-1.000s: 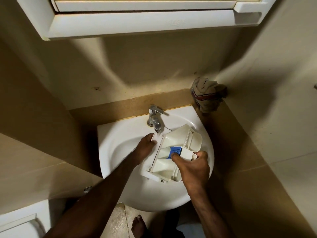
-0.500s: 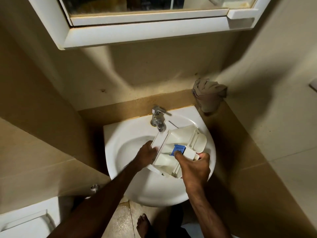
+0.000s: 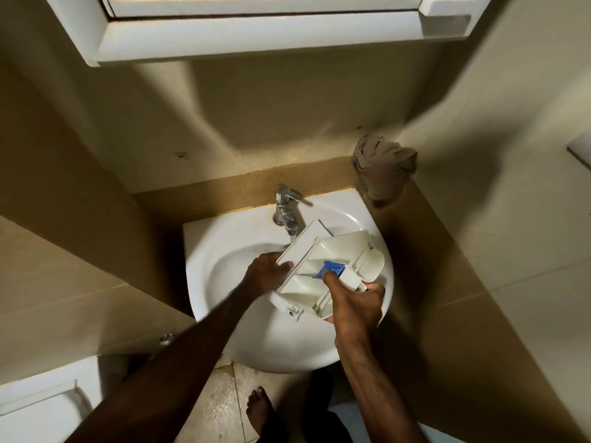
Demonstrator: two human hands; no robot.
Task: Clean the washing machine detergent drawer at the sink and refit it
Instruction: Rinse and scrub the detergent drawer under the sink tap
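We have a single view — a wide-angle camera worn on the person's head, looking forward and steeply down over a corner sink. It faces the wall behind the tap, whose lines bend outward toward the edges. The cabinet underside fills the top, so the camera sits close beneath it; a bare foot on the floor shows at the bottom. Both forearms enter from the lower edge — no second view overlaps this one.

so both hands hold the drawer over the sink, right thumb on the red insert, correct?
Not quite. In the head view the insert is blue, not red. The rest stands: left hand and right hand hold the drawer over the sink, right thumb on the insert.
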